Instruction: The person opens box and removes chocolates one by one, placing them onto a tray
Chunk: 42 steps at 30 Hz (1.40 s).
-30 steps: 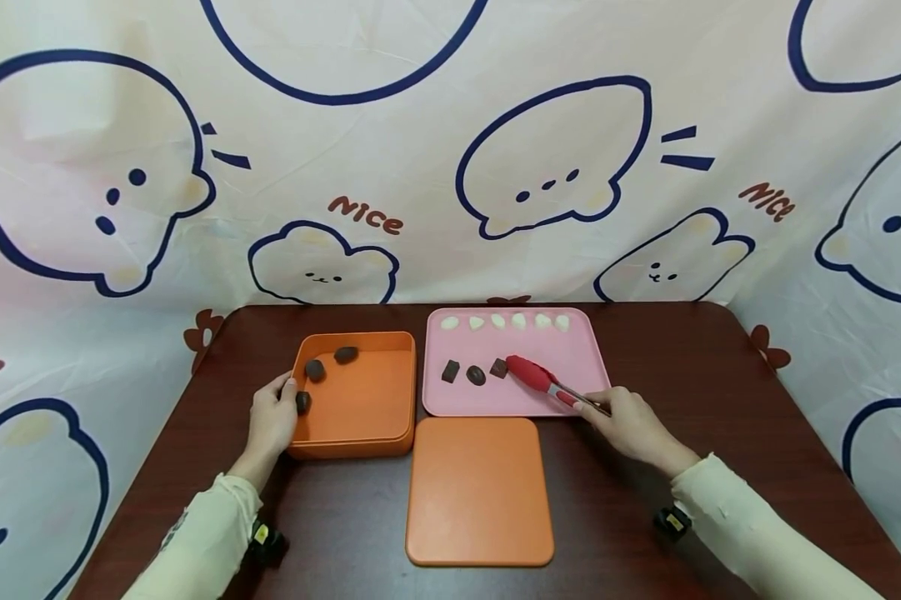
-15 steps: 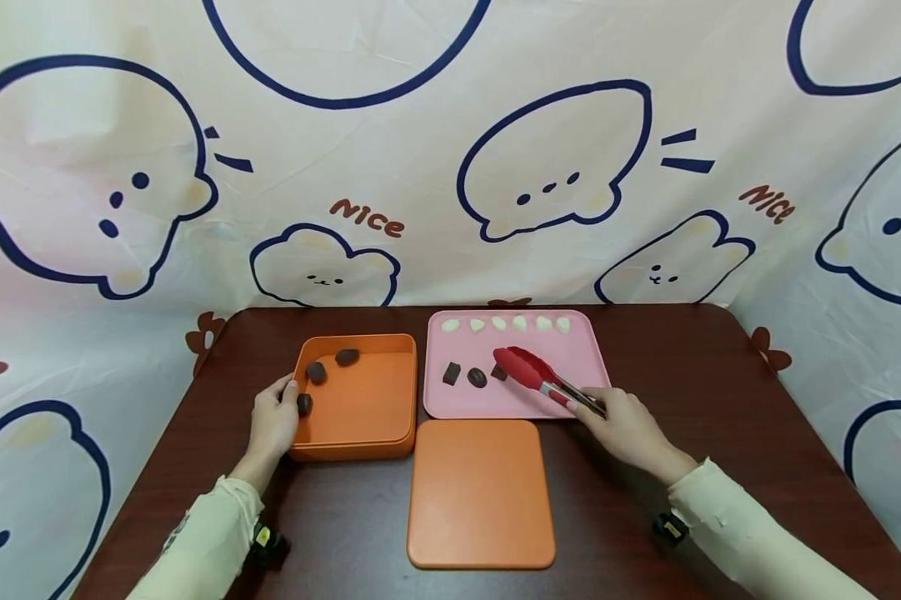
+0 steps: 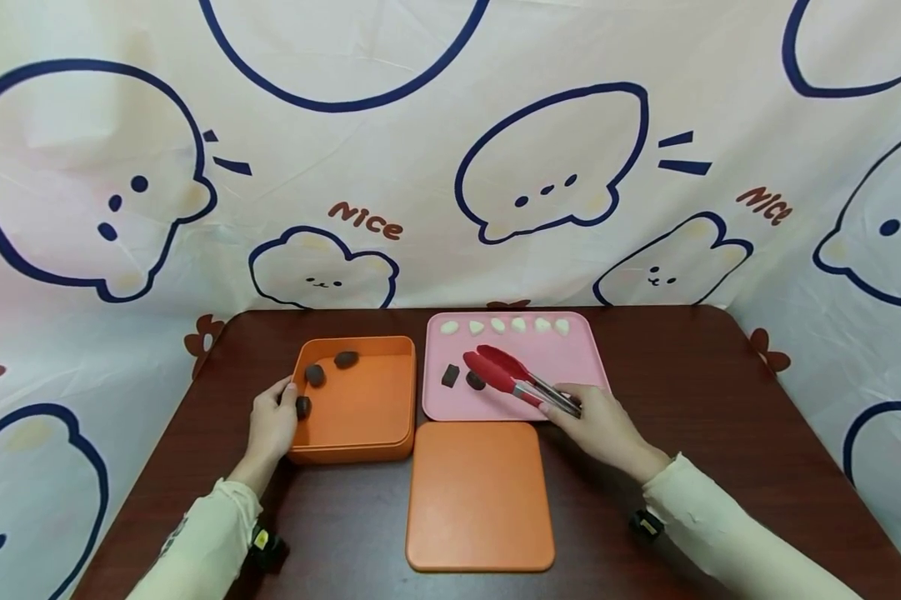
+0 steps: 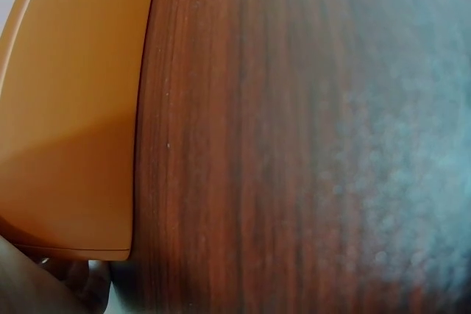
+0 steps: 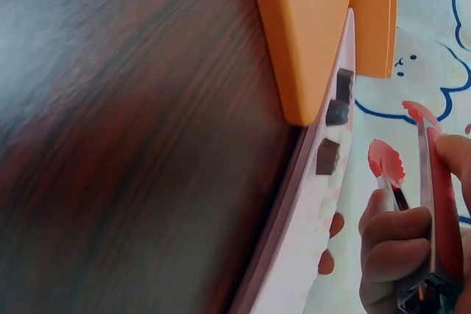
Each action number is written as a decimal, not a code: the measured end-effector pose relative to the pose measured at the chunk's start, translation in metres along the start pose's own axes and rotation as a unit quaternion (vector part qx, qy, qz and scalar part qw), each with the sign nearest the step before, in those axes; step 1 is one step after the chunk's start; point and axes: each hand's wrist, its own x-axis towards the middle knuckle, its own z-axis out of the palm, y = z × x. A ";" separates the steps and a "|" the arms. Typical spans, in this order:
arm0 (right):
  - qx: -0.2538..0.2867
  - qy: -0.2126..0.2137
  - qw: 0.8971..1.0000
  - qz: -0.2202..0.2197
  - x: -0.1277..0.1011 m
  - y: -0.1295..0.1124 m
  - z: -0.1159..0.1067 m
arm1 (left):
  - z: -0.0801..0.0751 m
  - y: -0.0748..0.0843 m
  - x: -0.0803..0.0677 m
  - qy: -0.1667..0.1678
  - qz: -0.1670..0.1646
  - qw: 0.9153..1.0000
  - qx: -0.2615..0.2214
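My right hand [image 3: 598,423] grips red-tipped tongs [image 3: 498,372], which hang over the pink tray [image 3: 578,367]. In the right wrist view the red tips stand apart with nothing between them. Beneath, the tray bears a square dark chocolate [image 3: 450,375], an oval dark chocolate [image 3: 476,380] and another square chocolate [image 5: 328,157], hidden behind the tongs in the head view. At the tray's back lies a row of several white chocolates [image 3: 518,324]. My left hand [image 3: 272,423] holds the left wall of the orange box [image 3: 360,408], its thumb at the rim. Three dark chocolates [image 3: 346,359] lie inside.
An orange lid [image 3: 480,500] lies flat on the dark wooden table [image 3: 330,525], in front of the tray and to the right of the box. A printed cloth [image 3: 420,167] hangs behind and along both sides.
My right hand has lifted the tongs off the right-hand square chocolate and moved them left toward the oval one, their tips now wider apart. The left hand stays on the box.
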 end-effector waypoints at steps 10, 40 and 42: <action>0.005 -0.006 1.000 -0.029 0.010 -0.027 0.011 | 0.001 0.001 -0.001 0.001 -0.001 1.000 0.000; -0.043 -0.089 0.993 -0.069 0.040 -0.105 0.053 | -0.001 0.002 0.002 0.000 0.002 1.000 0.008; -0.055 -0.092 0.991 -0.078 0.042 -0.108 0.055 | -0.001 0.001 0.002 0.002 0.002 1.000 0.005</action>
